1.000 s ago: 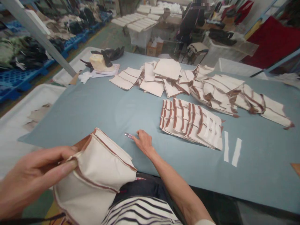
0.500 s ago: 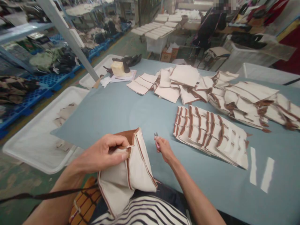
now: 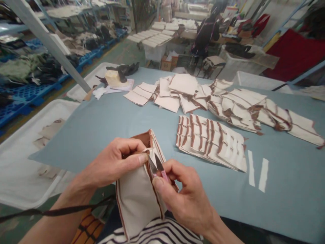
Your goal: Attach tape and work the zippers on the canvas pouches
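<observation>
Cream fabric pouch (image 3: pixel 138 195) in front of striped garment (image 3: pixel 162 232), upper edge pinched by fingers of left hand (image 3: pixel 120 162); just beside, pink-handled snips (image 3: pixel 159 166) pinched by fingers of right hand (image 3: pixel 188 189), parted blades towards same edge.

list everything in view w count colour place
pouch: 1, cream, brown edges, in left hand
snips: 1, pink handles, in right hand
table: 1, blue-grey, centre
stack: 1, cream and brown, beyond right hand
strips: 2, white, right of stack
pieces: many, cream and brown, table's far side
block: 1, yellow, table's far left
bins: several, white, around table
pallets: several, blue, left background
cloth: 1, red, right background
worker: 1, dark clothes, background
shirt: 1, black, white stripes, bottom
left hand: 1, bare, on pouch
right hand: 1, bare, on snips
</observation>
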`<state>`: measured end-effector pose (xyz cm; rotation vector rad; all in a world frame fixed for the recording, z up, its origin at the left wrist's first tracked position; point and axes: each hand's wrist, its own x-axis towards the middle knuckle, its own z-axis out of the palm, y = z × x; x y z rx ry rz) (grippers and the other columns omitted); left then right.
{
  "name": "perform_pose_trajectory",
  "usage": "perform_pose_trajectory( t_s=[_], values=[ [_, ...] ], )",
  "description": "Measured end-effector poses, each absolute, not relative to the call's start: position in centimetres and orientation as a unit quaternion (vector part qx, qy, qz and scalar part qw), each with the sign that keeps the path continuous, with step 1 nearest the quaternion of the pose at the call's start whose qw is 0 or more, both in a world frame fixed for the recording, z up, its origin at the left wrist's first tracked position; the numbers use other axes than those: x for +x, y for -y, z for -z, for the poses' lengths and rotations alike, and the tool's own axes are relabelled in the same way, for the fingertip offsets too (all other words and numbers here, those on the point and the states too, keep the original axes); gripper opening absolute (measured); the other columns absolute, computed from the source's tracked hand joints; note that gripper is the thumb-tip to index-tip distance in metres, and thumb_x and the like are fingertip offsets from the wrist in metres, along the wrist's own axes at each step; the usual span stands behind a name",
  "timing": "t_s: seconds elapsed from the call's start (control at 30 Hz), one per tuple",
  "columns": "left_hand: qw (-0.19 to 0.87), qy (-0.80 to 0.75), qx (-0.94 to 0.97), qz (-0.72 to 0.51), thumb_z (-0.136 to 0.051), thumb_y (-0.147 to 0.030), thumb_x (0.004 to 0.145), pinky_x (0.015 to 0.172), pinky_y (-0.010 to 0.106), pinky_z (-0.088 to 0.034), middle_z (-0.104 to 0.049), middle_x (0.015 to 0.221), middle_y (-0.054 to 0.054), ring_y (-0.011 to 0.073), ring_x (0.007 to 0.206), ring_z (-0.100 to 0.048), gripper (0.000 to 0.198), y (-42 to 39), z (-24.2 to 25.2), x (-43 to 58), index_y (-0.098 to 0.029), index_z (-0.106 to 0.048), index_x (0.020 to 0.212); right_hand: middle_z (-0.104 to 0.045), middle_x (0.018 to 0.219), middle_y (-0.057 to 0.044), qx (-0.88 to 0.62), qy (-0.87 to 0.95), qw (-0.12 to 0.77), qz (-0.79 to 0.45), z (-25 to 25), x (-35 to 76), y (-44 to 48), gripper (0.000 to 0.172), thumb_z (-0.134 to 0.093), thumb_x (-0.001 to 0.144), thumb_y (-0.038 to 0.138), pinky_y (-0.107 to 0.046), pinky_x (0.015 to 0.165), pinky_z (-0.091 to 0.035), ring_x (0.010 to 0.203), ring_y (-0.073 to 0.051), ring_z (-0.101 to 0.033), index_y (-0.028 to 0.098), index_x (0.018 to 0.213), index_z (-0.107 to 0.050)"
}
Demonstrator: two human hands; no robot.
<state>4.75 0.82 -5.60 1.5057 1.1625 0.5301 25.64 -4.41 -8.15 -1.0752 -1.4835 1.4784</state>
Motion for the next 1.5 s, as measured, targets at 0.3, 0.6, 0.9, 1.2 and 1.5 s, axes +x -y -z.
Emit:
perform_pose_trajectory(
  t_s=[0.3,0.6,0.9,1.2,1.5],
  values=[
    [0.505,-0.478,0.679,-0.235,-0.059,-0.038,0.089,0.052,0.021,-0.032,-0.051,0.064,-0.003,0.0108,0.060,-0.043,0.031,-0.4,5.5,6.4,-0.017,-0.060,0.065,-0.044,0.052,0.009,-0.462,0.578,0.377,-0.556,8.4,26.8,4.5,0.026,-0.063,0.096,0.038,-0.022,0.041,-0.026,0.043,-0.008,-0.035,0.024,0.075,-0.055],
    [0.499,-0.477,0.684,-0.234,-0.057,-0.039,0.087,0.051,0.022,-0.031,-0.050,0.061,-0.004,0.0107,0.057,-0.041,0.032,-0.3,5.9,6.8,-0.018,-0.056,0.064,-0.045,0.055,0.009,-0.473,0.638,0.398,-0.459,8.4,26.9,4.3,0.023,-0.062,0.098,0.031,-0.021,0.043,-0.027,0.044,-0.007,-0.038,0.022,0.077,-0.062],
    [0.425,-0.455,0.726,-0.293,-0.054,-0.030,0.093,0.055,0.021,-0.038,-0.055,0.065,-0.005,0.0109,0.060,-0.048,0.028,-0.6,5.9,7.2,-0.019,-0.058,0.067,-0.051,0.059,0.007,-0.464,0.689,0.455,-0.321,9.0,26.0,3.2,0.020,-0.065,0.100,0.022,-0.021,0.047,-0.032,0.049,-0.007,-0.043,0.019,0.080,-0.068],
    [0.477,-0.469,0.694,-0.268,-0.055,-0.033,0.096,0.053,0.021,-0.036,-0.052,0.065,-0.005,0.0109,0.058,-0.045,0.029,0.5,8.1,6.1,-0.019,-0.058,0.070,-0.050,0.061,0.007,-0.543,0.574,0.515,-0.333,12.6,30.4,-6.2,0.039,-0.054,0.109,0.055,-0.024,0.052,-0.039,0.052,-0.011,-0.048,0.026,0.083,-0.051],
    [0.481,-0.430,0.705,-0.294,-0.056,-0.028,0.097,0.051,0.020,-0.036,-0.057,0.066,-0.003,0.0111,0.057,-0.049,0.029,-0.1,7.9,4.9,-0.018,-0.065,0.072,-0.076,0.111,-0.006,-0.652,0.617,0.162,-0.410,28.5,28.6,-1.4,0.024,-0.068,0.110,0.041,-0.036,0.084,-0.065,0.092,-0.018,-0.074,0.018,0.115,-0.074]
  ],
)
